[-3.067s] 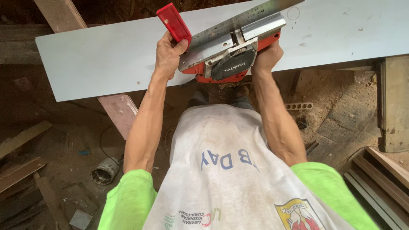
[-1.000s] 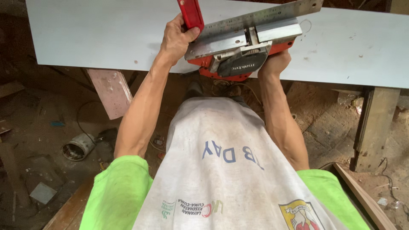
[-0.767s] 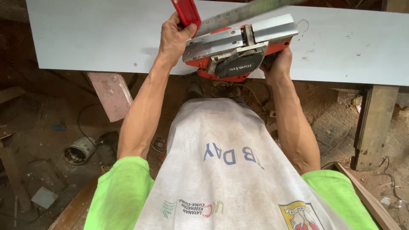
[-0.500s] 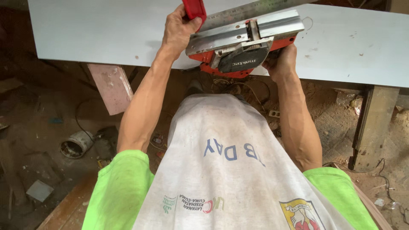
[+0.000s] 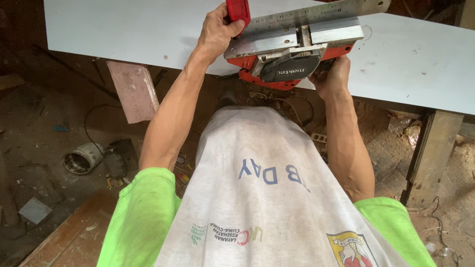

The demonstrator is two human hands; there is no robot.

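Straight ahead at 12 o'clock: red power planer (image 5: 289, 62), upside down, metal sole up, resting on the near edge of a pale board (image 5: 123, 29). Long axis from 9 to 3 o'clock, tilted slightly up to the right, parallel to a steel ruler (image 5: 316, 12) just behind. Left hand (image 5: 217, 29) closed around the red handle (image 5: 238, 10) at 11 o'clock; right hand (image 5: 332, 76) gripping the body's underside at 1 o'clock, both equally near. Below at 8 o'clock, a can (image 5: 81, 158) on the dirt floor. Nothing between hands and tool.
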